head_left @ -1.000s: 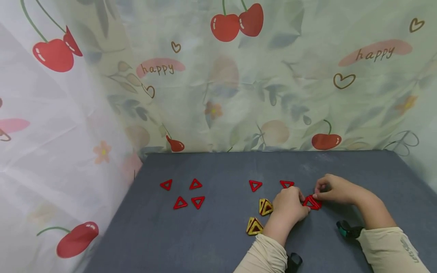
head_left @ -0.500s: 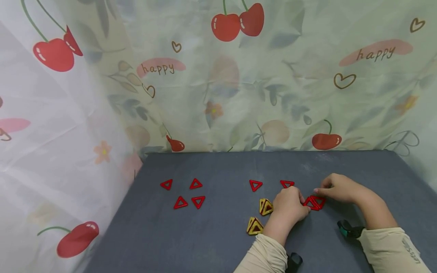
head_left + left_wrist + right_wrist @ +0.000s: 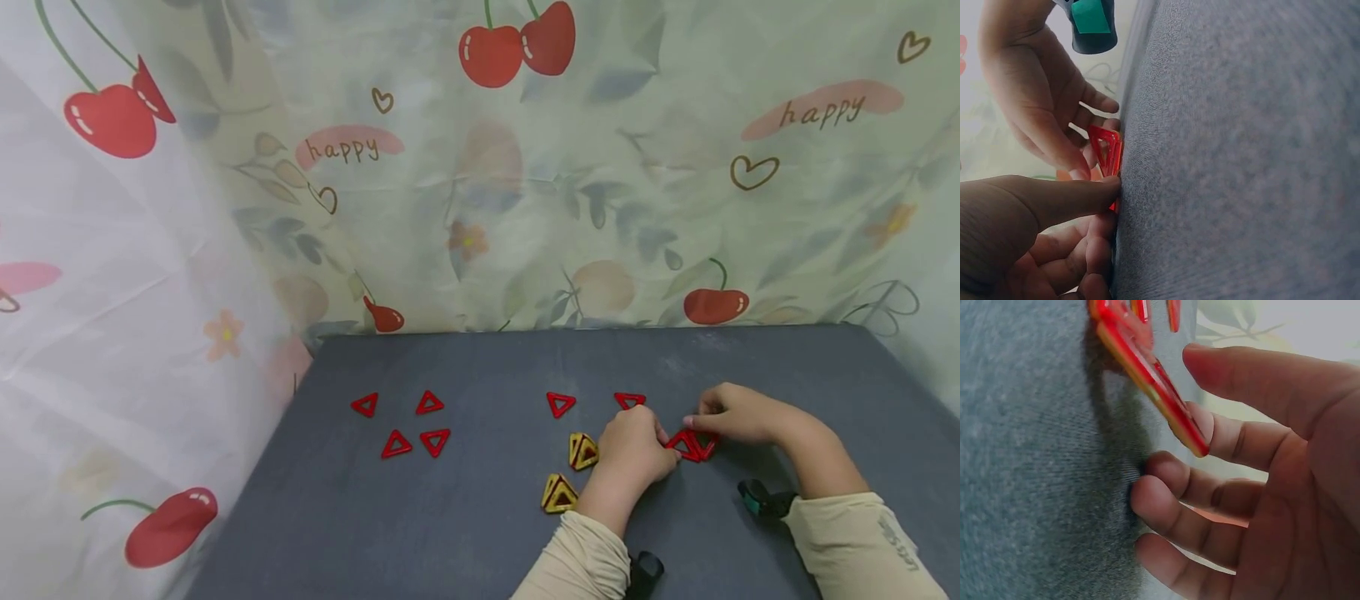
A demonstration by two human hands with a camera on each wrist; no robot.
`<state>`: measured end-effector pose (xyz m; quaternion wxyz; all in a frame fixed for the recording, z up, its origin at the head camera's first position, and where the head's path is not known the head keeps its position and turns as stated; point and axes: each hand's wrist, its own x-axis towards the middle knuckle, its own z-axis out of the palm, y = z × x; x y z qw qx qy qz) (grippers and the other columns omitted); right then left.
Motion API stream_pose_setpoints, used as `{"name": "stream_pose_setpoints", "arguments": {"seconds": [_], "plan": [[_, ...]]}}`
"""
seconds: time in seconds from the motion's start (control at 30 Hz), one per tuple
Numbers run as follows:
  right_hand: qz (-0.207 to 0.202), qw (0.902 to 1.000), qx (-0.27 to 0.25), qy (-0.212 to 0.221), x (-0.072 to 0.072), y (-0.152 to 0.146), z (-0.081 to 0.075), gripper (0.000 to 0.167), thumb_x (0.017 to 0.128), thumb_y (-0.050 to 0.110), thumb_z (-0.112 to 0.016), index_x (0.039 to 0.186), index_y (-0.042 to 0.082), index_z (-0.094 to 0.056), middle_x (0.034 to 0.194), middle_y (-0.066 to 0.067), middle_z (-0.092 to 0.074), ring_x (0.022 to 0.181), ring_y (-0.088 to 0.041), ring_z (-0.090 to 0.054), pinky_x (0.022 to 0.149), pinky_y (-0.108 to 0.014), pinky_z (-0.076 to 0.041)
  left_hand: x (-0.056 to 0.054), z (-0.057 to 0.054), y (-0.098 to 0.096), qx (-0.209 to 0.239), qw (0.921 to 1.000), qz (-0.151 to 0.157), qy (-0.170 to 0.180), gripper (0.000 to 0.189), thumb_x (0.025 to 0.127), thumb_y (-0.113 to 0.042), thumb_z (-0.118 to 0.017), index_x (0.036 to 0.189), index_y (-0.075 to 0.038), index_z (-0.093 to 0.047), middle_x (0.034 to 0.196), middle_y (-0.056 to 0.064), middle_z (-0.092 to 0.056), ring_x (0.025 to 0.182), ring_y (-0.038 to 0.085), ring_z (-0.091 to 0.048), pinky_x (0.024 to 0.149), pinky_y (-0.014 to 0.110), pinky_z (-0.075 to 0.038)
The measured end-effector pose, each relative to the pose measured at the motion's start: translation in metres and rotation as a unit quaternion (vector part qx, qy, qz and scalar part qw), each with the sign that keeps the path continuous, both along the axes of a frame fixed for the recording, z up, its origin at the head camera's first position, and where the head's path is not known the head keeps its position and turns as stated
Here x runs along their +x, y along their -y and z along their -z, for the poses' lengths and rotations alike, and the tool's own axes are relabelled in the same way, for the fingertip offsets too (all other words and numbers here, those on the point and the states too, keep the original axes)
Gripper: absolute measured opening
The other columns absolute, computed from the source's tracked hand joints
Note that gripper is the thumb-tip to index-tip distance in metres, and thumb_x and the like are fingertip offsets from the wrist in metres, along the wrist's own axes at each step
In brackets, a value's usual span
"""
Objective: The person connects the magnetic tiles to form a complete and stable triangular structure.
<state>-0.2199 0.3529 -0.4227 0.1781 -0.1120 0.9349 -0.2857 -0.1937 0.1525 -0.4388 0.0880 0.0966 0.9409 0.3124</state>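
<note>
My left hand (image 3: 633, 446) pinches a red triangle tile (image 3: 692, 447) against the grey tabletop, thumb on top in the left wrist view. A second red triangle tile (image 3: 1150, 387) adjoins it and stands tilted up from the table. In the right wrist view my right hand (image 3: 1260, 469) has an index fingertip (image 3: 1200, 422) against that tilted tile's free corner. Its thumb lies apart from the tile, and the other fingers are loosely bent near the tabletop. Another red triangle tile (image 3: 629, 396) is partly covered behind my left hand.
Left of my hands lie two yellow triangle pieces (image 3: 582, 460) with dark centres. One loose red triangle (image 3: 550, 406) sits farther back. Several more red triangles (image 3: 396, 455) are spread on the left of the grey table (image 3: 480, 533). A printed cloth (image 3: 420, 250) hangs behind it.
The right-hand tile overlapped its neighbour, then lay beside it half a second ago; now it is tilted up. My right hand shifted slightly right, then slightly back left. My left hand holds its place.
</note>
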Motion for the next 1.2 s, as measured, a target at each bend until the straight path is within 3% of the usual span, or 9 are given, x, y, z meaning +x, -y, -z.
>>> {"name": "stream_pose_setpoints", "arguments": {"seconds": [0.27,0.47,0.57,0.67,0.8,0.9,1.2], "plan": [[-0.019,0.9988,-0.043,0.012,0.001,-0.001,-0.008,0.020,0.105,0.020,-0.066,0.091,0.006,-0.064,0.074,0.000,-0.058,0.065,-0.015,-0.055,0.061,-0.030,-0.048,-0.001,0.001,0.001,0.015,0.9998,0.000,-0.009,0.027,0.084,-0.029,-0.091,0.075,-0.022,-0.066,0.066,-0.008,-0.056,0.056,0.011,-0.050,0.051,0.028,-0.042],[-0.036,0.9980,-0.050,-0.014,0.000,-0.003,-0.007,0.009,0.102,0.012,-0.068,0.096,0.006,-0.067,0.080,-0.001,-0.066,0.068,-0.012,-0.058,0.063,-0.029,-0.050,-0.006,0.004,0.005,0.072,0.9973,0.008,-0.014,0.022,0.085,-0.028,-0.089,0.083,-0.018,-0.069,0.069,-0.009,-0.058,0.056,0.009,-0.052,0.052,0.026,-0.044],[-0.035,0.9978,-0.046,-0.031,-0.002,-0.003,-0.006,0.009,0.100,0.014,-0.071,0.095,0.008,-0.068,0.081,-0.001,-0.067,0.068,-0.012,-0.059,0.063,-0.028,-0.050,-0.009,0.004,0.011,0.100,0.9945,0.022,-0.023,0.018,0.089,-0.028,-0.086,0.095,-0.016,-0.073,0.081,-0.007,-0.062,0.066,0.007,-0.054,0.060,0.025,-0.047],[-0.031,0.9976,-0.044,-0.044,-0.003,-0.002,-0.008,0.012,0.100,0.018,-0.074,0.094,0.010,-0.068,0.080,-0.002,-0.067,0.067,-0.012,-0.057,0.062,-0.028,-0.049,-0.014,0.004,0.016,0.105,0.9928,0.028,-0.049,0.027,0.092,-0.029,-0.083,0.115,-0.016,-0.074,0.102,-0.003,-0.063,0.086,0.009,-0.057,0.075,0.025,-0.052],[-0.032,0.9972,-0.047,-0.048,-0.002,0.002,-0.010,0.015,0.100,0.022,-0.075,0.094,0.010,-0.069,0.079,-0.003,-0.066,0.065,-0.010,-0.055,0.061,-0.029,-0.048,-0.020,0.005,0.021,0.087,0.9940,0.012,-0.066,0.047,0.095,-0.031,-0.080,0.138,-0.016,-0.068,0.126,0.003,-0.058,0.110,0.017,-0.057,0.095,0.030,-0.054],[-0.031,0.9970,-0.051,-0.048,-0.001,0.004,-0.011,0.015,0.100,0.022,-0.075,0.094,0.010,-0.069,0.079,-0.003,-0.066,0.065,-0.010,-0.055,0.062,-0.028,-0.049,-0.024,0.004,0.023,0.062,0.9964,0.015,-0.056,0.054,0.097,-0.031,-0.078,0.147,-0.016,-0.063,0.136,0.006,-0.055,0.118,0.022,-0.056,0.100,0.032,-0.054],[-0.024,0.9973,-0.033,-0.060,-0.001,0.006,-0.011,0.014,0.099,0.021,-0.077,0.094,0.010,-0.069,0.078,0.000,-0.065,0.065,-0.008,-0.055,0.062,-0.028,-0.048,-0.028,0.002,0.020,-0.016,0.9976,0.042,-0.052,0.048,0.095,-0.035,-0.080,0.139,-0.018,-0.069,0.129,0.004,-0.058,0.114,0.021,-0.055,0.098,0.032,-0.053]]}}
